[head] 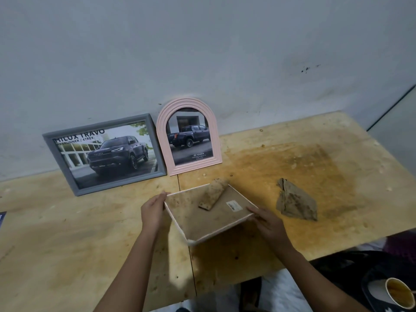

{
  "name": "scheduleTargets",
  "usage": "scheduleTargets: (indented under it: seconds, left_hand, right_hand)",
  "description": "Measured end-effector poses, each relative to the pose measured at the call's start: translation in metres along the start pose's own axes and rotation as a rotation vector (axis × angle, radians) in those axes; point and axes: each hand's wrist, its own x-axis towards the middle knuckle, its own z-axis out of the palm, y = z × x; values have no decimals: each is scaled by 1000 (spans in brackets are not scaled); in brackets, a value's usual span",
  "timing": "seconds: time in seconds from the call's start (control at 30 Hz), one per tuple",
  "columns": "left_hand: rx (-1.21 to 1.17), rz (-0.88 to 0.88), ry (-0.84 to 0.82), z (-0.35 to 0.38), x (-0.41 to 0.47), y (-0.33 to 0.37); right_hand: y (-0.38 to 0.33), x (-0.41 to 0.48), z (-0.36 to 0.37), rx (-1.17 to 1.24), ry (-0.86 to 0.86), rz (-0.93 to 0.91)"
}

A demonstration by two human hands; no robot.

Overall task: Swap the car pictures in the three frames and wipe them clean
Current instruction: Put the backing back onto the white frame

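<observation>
I hold a white-edged picture frame point(209, 219) face down above the table, its dirty brown backing and fold-out stand toward me. My left hand point(153, 210) grips its left edge and my right hand point(267, 224) grips its right edge. A grey rectangular frame point(48, 140) with a dark pickup truck picture leans on the wall at the left. Beside it stands a pink arched frame point(162, 131) with another truck picture. A crumpled, stained brown cloth point(295, 202) lies on the table to the right of my right hand.
The plywood table point(67, 233) is stained and gritty, most heavily at the right. A paper cup point(398, 293) sits on a dark tray at the bottom right, off the table. A blue object point(2, 218) peeks in at the left edge. The grey wall stands close behind the frames.
</observation>
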Motion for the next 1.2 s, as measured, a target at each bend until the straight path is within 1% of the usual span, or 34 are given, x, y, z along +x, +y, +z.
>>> scheduleTargets:
  seconds: [0.17, 0.27, 0.37, 0.43, 0.5, 0.63, 0.73, 0.8, 0.87, 0.97, 1.03, 1.1, 1.17, 1.2]
  left_hand:
    - [-184, 75, -53, 15, -4, 54]
    - [-304, 95, -53, 22, -6, 80]
    - [-331, 146, -116, 31, -4, 94]
    - [-378, 143, -159, 40, -5, 99]
    - [-440, 109, -195, 47, -5, 98]
    - [-485, 23, -284, 58, -9, 77]
    - [-439, -63, -312, 69, -15, 53]
    - [-397, -105, -293, 78, -17, 37]
    - [-336, -136, -260, 84, -16, 27]
    - [-234, -122, -268, 90, -17, 16]
    - [-135, -78, -273, 90, -19, 8]
    - [-10, -20, -246, 89, -19, -6]
    - [110, 62, -201, 89, -17, -23]
    - [188, 96, -181, 90, -17, -29]
  right_hand:
    - [-25, 23, -5, 12, 156, -71]
    - [-42, 33, -7, 52, 175, -38]
    - [-45, 38, -9, 130, 98, 119]
    - [-42, 39, -11, 175, 64, 237]
    - [-40, 37, -14, 200, 36, 332]
    - [-33, 22, -19, 209, -22, 468]
    - [-26, 16, -19, 271, -17, 604]
    - [-22, 17, -18, 225, -48, 694]
    - [-16, 19, -18, 128, -112, 716]
    - [-11, 21, -20, 34, -201, 680]
    - [-8, 24, -21, -38, -247, 647]
    - [-3, 26, -21, -151, -285, 606]
    - [2, 29, -24, -294, -298, 542]
    - [5, 30, -26, -363, -269, 508]
